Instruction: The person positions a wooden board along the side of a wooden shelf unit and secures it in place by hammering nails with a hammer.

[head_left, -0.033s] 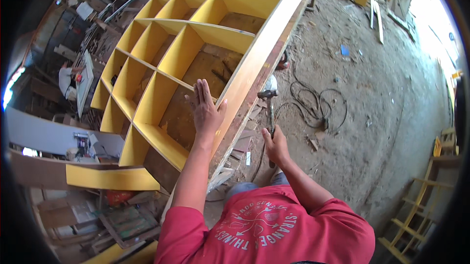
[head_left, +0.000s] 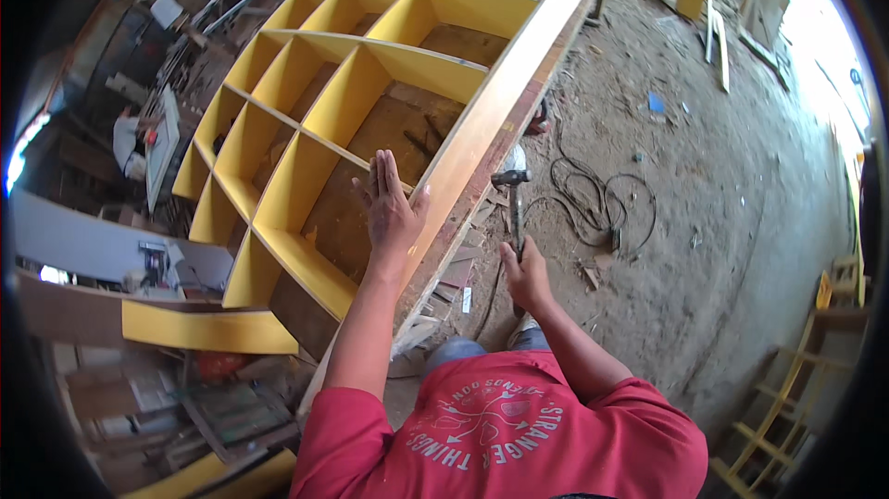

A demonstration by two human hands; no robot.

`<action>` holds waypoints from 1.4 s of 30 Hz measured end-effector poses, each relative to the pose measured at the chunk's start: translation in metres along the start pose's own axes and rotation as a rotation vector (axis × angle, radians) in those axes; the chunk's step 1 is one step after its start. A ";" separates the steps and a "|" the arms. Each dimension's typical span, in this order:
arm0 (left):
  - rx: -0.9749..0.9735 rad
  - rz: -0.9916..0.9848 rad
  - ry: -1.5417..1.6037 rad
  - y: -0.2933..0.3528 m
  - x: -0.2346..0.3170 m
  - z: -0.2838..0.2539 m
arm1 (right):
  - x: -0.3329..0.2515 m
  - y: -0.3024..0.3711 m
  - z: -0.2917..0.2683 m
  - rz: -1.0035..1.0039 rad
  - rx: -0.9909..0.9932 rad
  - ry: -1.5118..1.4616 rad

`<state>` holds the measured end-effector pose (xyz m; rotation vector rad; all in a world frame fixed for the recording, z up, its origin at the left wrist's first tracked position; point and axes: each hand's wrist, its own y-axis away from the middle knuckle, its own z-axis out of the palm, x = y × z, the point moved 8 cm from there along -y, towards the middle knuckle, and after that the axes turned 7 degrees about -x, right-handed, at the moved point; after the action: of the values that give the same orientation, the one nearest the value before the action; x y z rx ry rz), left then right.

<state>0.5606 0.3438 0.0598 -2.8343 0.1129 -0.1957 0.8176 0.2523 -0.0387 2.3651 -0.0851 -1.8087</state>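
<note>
A large yellow wooden grid frame [head_left: 298, 129] with open compartments lies before me, bordered on its right by a long bare-wood board [head_left: 500, 96]. Fingers stretched out, my left hand [head_left: 393, 212] rests against the near part of that board, at the corner of a compartment. It holds nothing. My right hand [head_left: 526, 275] is wrapped round the handle of a hammer [head_left: 516, 207], just right of the board. The hammer's head points up and away from me, apart from the wood as far as I can tell.
A looped black cable [head_left: 607, 212] lies on the dirt floor [head_left: 722, 221] at right. Wood scraps [head_left: 456, 277] litter the ground under the board. A yellow ladder-like frame [head_left: 773, 425] stands at lower right. Another person [head_left: 128, 143] is at far left by a pale panel [head_left: 163, 149].
The view has shifted very slightly. My left hand stays on the board, and my right hand keeps its hold on the hammer, nearly still.
</note>
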 end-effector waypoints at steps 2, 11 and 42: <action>0.072 -0.026 0.080 -0.002 0.000 -0.007 | -0.004 -0.009 -0.024 -0.006 -0.017 0.051; -0.224 -0.110 0.508 -0.119 -0.045 0.034 | 0.061 -0.050 -0.099 0.194 -0.109 0.195; -0.682 -0.342 0.310 -0.223 -0.123 0.246 | 0.022 -0.276 -0.111 0.249 -0.692 0.673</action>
<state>0.4878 0.6389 -0.1213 -3.4536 -0.3015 -0.8105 0.9152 0.5314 -0.0767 2.1601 0.2700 -0.6933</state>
